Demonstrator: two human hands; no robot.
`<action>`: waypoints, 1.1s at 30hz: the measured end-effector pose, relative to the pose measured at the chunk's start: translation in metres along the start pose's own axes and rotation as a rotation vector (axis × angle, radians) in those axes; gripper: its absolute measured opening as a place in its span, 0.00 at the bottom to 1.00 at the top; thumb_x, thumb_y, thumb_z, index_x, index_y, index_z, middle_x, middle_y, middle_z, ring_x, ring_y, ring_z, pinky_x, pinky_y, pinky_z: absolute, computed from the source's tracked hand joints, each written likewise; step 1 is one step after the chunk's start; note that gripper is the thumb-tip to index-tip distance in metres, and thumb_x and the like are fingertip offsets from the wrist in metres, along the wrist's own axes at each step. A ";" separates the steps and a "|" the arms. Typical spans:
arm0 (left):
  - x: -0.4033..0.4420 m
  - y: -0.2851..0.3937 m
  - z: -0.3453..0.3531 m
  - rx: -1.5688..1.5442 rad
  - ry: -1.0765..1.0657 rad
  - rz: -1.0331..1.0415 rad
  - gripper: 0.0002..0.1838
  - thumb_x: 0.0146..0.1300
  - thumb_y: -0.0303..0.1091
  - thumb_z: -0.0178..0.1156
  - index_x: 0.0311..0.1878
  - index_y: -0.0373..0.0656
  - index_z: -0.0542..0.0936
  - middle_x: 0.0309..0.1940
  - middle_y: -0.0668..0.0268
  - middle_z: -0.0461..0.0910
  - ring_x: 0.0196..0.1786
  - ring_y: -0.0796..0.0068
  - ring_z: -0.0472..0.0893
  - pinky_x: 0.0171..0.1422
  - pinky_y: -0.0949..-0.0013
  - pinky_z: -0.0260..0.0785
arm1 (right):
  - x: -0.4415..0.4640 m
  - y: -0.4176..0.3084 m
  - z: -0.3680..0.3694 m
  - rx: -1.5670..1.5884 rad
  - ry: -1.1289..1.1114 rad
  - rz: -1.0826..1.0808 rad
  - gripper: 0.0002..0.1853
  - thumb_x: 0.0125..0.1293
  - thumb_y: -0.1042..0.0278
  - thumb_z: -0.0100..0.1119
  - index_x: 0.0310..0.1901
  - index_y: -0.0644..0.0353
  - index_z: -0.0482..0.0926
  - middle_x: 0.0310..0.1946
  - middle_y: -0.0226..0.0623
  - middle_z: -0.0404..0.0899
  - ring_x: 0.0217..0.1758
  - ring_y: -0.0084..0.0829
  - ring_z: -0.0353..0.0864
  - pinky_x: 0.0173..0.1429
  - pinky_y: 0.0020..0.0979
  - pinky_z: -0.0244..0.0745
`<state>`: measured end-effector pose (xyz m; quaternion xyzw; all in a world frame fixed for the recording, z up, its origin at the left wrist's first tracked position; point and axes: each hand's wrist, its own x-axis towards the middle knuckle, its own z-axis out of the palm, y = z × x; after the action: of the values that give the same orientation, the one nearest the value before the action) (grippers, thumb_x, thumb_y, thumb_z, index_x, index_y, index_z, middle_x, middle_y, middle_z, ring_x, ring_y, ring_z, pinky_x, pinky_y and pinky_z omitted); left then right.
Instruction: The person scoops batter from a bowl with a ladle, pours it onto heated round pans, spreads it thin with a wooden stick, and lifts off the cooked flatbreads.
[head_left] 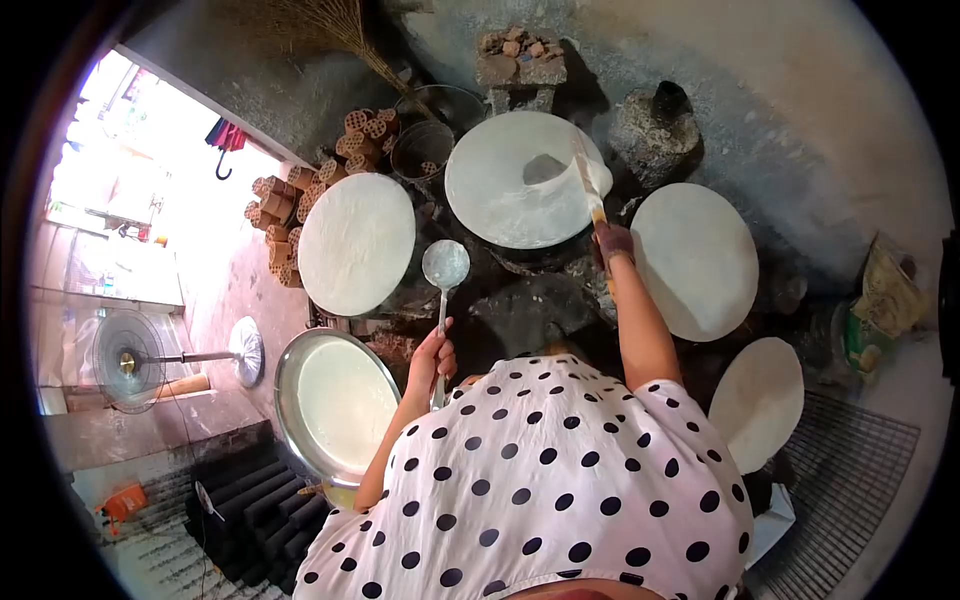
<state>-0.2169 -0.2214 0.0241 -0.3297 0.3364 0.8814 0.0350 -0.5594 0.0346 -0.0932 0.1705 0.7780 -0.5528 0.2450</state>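
"What does the person's left hand (434,358) have?"

"It is closed around the handle of a metal ladle (446,264), whose round bowl is whitened and points away from the body, above and apart from everything else nearby."

"And the right hand (614,240)?"

"It has a dark covering and grasps a long wooden stick (586,178); the exact set of the fingers is hard to see. The stick's far part lies over the right side of the central white round (500,185)."

"Is the stick under any of that surface?"

"That cannot be told. A pale bulge shows at the edge just beside it, and a grey patch (545,170) sits left of it."

"What stands around the central round?"

"A left white round (356,244) on one side and a right white round (695,265) on the other, with a lower white round (757,405) tilted nearer the body. A metal basin (284,390) of white liquid (345,400) stands beside the left forearm, and perforated bricks (358,143) are piled beyond the left round."
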 end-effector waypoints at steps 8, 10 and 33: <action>-0.016 0.008 0.001 0.014 0.024 0.054 0.19 0.72 0.34 0.41 0.64 0.46 0.66 0.19 0.74 0.61 0.14 0.83 0.60 0.17 0.76 0.56 | -0.067 0.030 0.040 -0.243 0.407 -0.307 0.26 0.66 0.46 0.47 0.64 0.45 0.70 0.60 0.46 0.72 0.62 0.48 0.71 0.65 0.41 0.65; -0.015 0.009 -0.004 0.028 0.023 0.044 0.19 0.72 0.34 0.41 0.64 0.47 0.67 0.19 0.75 0.61 0.14 0.83 0.60 0.17 0.76 0.56 | -0.082 0.008 0.069 -0.334 0.303 -0.210 0.26 0.65 0.47 0.48 0.63 0.46 0.70 0.59 0.45 0.73 0.61 0.48 0.71 0.64 0.41 0.66; 0.003 0.019 0.001 0.105 0.029 -0.091 0.18 0.71 0.32 0.43 0.62 0.47 0.69 0.19 0.74 0.64 0.14 0.83 0.61 0.17 0.77 0.56 | -0.015 0.022 0.034 0.026 0.082 -0.580 0.21 0.66 0.60 0.53 0.59 0.58 0.75 0.53 0.45 0.79 0.55 0.36 0.77 0.57 0.33 0.69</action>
<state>-0.2248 -0.2357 0.0339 -0.3549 0.3672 0.8553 0.0874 -0.5288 0.0102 -0.1103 -0.0336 0.7966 -0.6021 0.0430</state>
